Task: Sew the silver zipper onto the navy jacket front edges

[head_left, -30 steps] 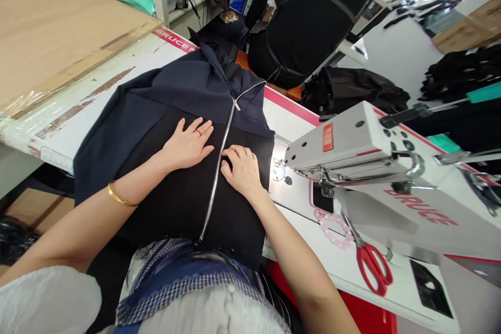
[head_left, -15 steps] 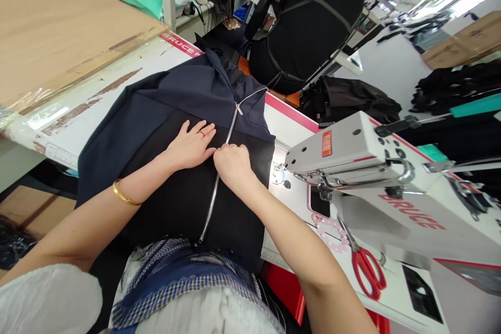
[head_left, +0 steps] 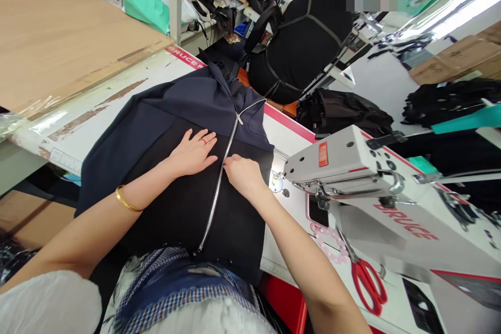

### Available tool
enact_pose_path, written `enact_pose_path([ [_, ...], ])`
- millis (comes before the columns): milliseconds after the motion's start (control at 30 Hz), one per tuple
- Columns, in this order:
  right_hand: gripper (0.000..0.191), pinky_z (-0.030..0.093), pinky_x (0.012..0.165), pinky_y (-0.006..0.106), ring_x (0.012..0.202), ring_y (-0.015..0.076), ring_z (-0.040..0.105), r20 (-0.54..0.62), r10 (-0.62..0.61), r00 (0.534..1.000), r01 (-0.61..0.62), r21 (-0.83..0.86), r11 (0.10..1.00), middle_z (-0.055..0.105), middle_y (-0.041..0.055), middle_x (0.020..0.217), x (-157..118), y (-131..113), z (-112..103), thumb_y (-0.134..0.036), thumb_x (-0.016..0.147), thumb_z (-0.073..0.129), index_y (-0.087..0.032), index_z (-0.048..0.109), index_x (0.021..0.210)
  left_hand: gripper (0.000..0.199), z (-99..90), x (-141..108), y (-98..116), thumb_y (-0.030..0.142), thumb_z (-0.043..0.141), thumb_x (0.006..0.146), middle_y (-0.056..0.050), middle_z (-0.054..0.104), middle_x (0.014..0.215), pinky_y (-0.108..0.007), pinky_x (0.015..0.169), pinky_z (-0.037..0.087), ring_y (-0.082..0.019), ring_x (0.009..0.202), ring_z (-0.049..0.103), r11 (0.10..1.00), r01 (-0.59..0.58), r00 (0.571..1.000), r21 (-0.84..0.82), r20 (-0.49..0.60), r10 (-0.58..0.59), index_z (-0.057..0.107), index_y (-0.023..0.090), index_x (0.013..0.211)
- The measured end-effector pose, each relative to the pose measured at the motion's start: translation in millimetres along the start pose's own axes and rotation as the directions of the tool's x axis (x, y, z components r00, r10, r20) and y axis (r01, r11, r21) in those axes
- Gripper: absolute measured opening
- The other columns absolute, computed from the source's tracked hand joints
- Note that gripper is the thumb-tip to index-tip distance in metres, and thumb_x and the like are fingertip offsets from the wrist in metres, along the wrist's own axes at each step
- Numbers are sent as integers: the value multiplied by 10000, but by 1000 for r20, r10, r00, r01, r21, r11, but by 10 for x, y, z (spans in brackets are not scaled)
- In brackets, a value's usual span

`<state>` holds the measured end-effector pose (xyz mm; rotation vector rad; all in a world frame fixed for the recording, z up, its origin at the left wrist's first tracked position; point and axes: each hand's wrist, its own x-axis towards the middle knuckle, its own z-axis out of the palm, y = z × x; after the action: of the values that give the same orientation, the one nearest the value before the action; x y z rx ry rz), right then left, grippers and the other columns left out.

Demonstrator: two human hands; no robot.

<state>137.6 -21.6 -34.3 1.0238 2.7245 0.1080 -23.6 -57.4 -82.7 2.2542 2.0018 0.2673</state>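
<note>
A navy and black garment (head_left: 176,188) lies spread over the white table edge and my lap. Down its front runs a silver zipper (head_left: 215,199), closed along its visible length, with the pull near the top. My left hand (head_left: 193,153) rests flat on the black panel left of the zipper, fingers spread. Just right of the zipper, my right hand (head_left: 245,175) has its fingers curled together at the zipper's edge; what they pinch, if anything, is hidden.
A sewing machine (head_left: 332,159) stands to the right. Near it lie a phone (head_left: 318,211), a pink beaded ring (head_left: 331,244) and red-handled scissors (head_left: 367,282). Brown board (head_left: 78,36) covers the left table. Another person (head_left: 307,44) in black sits beyond.
My right hand has moved slightly right, away from my left thumb, and now sits beside the zipper. My left hand stays flat. The whole view has shifted a little.
</note>
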Motion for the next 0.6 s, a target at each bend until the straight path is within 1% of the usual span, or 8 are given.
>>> enact_pose_path([
  [100,278,457,569,302,718,227,634,0,-32,999,32,-14,999,628,127,804,34,-153,-45,-22,820,360,-92,628,841,541,8,7,-9,427,283,888,-77,325,1427,-518,1061,154,-246,1331,200,1000,4,1000,-10,6,-4,361,135,1337],
  [167,275,449,563,299,696,225,629,-6,-46,999,46,-12,999,625,135,767,52,-222,-52,4,798,367,-78,629,809,539,6,5,-12,428,283,888,-77,321,1429,-516,1063,150,-242,1333,197,1000,5,1000,-13,11,-5,363,137,1335],
  [233,263,437,553,288,689,223,626,-23,-51,998,51,-6,999,623,137,757,61,-231,-34,0,796,373,-74,626,807,538,0,0,-11,427,282,889,-76,321,1428,-513,1064,150,-239,1334,195,1000,5,1000,-14,13,-5,361,138,1336],
  [333,242,414,538,262,696,209,621,-77,-32,997,33,13,999,624,127,803,41,-136,58,-40,816,379,-91,613,849,536,-9,-7,-9,424,280,889,-75,323,1428,-505,1066,144,-236,1333,196,1000,5,1000,-18,13,-5,359,140,1336],
  [467,198,387,538,221,648,154,601,-178,81,981,-68,77,995,614,65,785,-69,102,246,-141,848,397,-142,593,813,538,-15,-7,-15,427,290,884,-73,331,1423,-508,1064,150,-246,1331,204,1000,1,1000,-24,11,-1,366,142,1333],
  [533,213,390,560,214,657,139,594,-244,160,957,-130,135,982,607,41,782,-141,221,308,-172,859,377,-161,583,805,540,-13,-4,-21,427,293,881,-74,332,1423,-507,1063,152,-250,1329,206,1000,1,1000,-24,13,-1,366,143,1334],
  [600,245,402,589,222,686,138,588,-311,236,920,-179,200,963,604,34,799,-174,313,322,-172,868,331,-171,573,829,534,-4,-1,-25,423,292,883,-74,330,1425,-498,1064,150,-246,1328,208,1000,0,1000,-20,7,0,369,147,1334],
])
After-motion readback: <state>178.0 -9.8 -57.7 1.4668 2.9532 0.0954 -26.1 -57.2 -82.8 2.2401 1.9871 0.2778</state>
